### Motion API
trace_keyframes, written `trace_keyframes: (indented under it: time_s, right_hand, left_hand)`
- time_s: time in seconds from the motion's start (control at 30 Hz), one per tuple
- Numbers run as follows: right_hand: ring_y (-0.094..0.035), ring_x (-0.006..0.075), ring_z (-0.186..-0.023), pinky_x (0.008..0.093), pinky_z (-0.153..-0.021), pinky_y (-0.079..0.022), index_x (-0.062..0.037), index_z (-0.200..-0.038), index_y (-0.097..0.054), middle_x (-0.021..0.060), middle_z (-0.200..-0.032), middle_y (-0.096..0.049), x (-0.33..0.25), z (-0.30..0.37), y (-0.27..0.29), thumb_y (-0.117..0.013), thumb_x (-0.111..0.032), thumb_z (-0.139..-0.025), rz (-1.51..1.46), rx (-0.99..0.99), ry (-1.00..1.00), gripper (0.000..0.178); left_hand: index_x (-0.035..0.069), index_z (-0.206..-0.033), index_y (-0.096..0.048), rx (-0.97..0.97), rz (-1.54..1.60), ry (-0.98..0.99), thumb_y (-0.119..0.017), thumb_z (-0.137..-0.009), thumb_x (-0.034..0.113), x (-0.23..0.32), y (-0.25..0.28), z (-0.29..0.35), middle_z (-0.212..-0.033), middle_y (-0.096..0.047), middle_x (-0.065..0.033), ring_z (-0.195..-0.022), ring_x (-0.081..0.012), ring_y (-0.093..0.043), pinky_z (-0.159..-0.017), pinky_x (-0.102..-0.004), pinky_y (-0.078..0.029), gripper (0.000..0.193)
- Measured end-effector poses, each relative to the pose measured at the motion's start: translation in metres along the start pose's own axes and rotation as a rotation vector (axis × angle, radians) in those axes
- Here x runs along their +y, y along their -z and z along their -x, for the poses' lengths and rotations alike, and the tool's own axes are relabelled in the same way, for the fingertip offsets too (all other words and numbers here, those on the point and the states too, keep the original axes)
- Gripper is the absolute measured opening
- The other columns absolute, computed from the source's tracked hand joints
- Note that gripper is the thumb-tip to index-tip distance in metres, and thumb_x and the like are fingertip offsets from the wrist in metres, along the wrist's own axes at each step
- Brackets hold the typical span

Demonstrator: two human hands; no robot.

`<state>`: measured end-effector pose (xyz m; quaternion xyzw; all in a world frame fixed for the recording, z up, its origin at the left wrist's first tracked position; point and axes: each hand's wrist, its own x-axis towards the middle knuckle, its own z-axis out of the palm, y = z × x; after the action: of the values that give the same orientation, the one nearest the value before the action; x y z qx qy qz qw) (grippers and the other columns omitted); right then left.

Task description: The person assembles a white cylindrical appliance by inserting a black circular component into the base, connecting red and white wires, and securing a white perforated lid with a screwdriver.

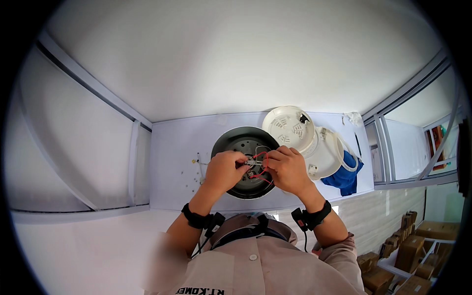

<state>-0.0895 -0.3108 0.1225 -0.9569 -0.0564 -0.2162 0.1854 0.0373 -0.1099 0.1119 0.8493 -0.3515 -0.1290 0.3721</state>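
Left hand (225,169), right hand (286,168) (two) pinch wiring (253,162) over one pot (224,143).

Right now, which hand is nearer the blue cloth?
Right. The right hand is left of the blue cloth, near white covers; the left hand is farther left, over the dark pot.

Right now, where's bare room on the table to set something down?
The table's left end, beyond the small parts; also behind those parts, left of the pot. Crowded right of the pot: white covers, blue cloth.
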Motion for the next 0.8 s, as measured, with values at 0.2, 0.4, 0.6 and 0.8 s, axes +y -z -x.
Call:
trace_keyframes:
  time_s: [0.2, 0.4, 0.6, 0.8]
  right_hand:
    - [-0.064, 0.0216, -0.093, 0.0393, -0.076, -0.048, -0.017, -0.082, -0.075, -0.0056, -0.103, -0.069, -0.004, -0.001, 0.003, -0.081, -0.011, -0.073, 0.022, -0.015, -0.012, 0.013]
    - [-0.062, 0.0227, -0.098, 0.0406, -0.08, -0.045, -0.0155, -0.079, -0.075, -0.0033, -0.107, -0.067, -0.01, -0.002, 0.006, -0.08, -0.01, -0.072, 0.048, 0.011, -0.02, 0.01]
    - [-0.062, 0.0237, -0.101, 0.0417, -0.082, -0.044, -0.0137, -0.079, -0.074, -0.0022, -0.108, -0.067, -0.013, -0.001, 0.006, -0.08, -0.007, -0.07, 0.014, 0.019, -0.059, 0.012]
    - [-0.06, 0.0265, -0.11, 0.0431, -0.088, -0.043, -0.0107, -0.082, -0.073, 0.0007, -0.111, -0.066, -0.018, 0.003, 0.007, -0.079, -0.006, -0.07, 0.006, 0.054, -0.06, 0.014]
  left_hand:
    - [0.005, -0.095, -0.076, -0.025, -0.12, 0.003, -0.085, -0.085, 0.018, 0.013, 0.001, -0.003, -0.095, -0.074, -0.0122, -0.085, -0.0331, -0.074, -0.076, -0.043, -0.058, 0.019]
    - [0.005, -0.095, -0.073, -0.019, -0.108, -0.002, -0.084, -0.086, 0.024, 0.006, -0.004, -0.004, -0.096, -0.072, -0.0114, -0.085, -0.036, -0.073, -0.075, -0.0466, -0.058, 0.023]
    - [0.006, -0.098, -0.07, -0.042, -0.167, -0.01, -0.082, -0.09, 0.03, 0.01, -0.007, -0.005, -0.1, -0.071, -0.0112, -0.086, -0.0373, -0.073, -0.074, -0.0478, -0.058, 0.027]
    - [0.005, -0.099, -0.068, -0.052, -0.197, 0.005, -0.079, -0.093, 0.031, 0.015, -0.007, -0.005, -0.097, -0.072, -0.0132, -0.085, -0.0377, -0.072, -0.075, -0.0476, -0.057, 0.029]
